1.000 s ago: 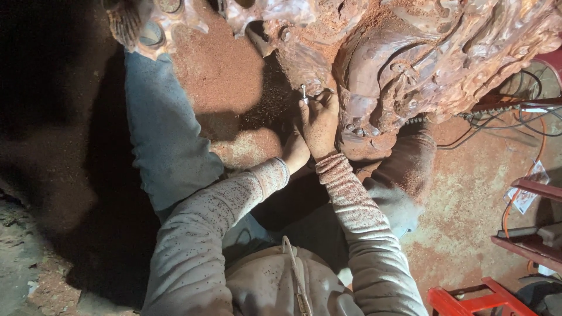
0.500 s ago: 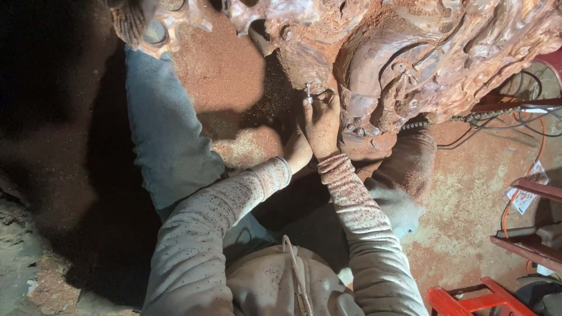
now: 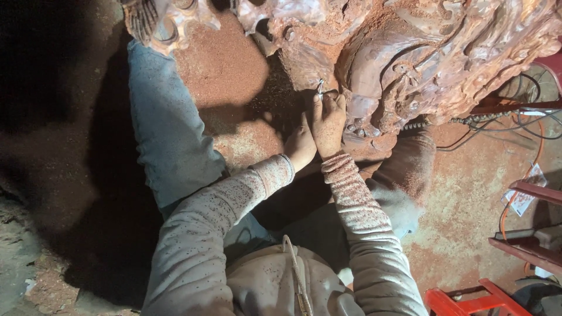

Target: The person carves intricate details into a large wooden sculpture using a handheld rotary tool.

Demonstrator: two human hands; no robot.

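A large reddish-brown carved wooden sculpture (image 3: 410,52) fills the top of the head view. My right hand (image 3: 328,123) grips a small metal carving tool (image 3: 320,86) whose tip presses into the wood's lower edge. My left hand (image 3: 300,146) sits just left of and below the right one, pressed against it; what its fingers hold is hidden. Both sleeves are speckled with red sawdust. My legs in dusty trousers spread to either side of the work.
Red sawdust (image 3: 222,64) covers the floor under the carving. Cables (image 3: 515,123) and a chain run along the floor at right. Red metal frames (image 3: 468,301) stand at the lower right. The left side lies in dark shadow.
Both hands have stayed at the same spot on the carving; the tool tip has shifted only slightly.
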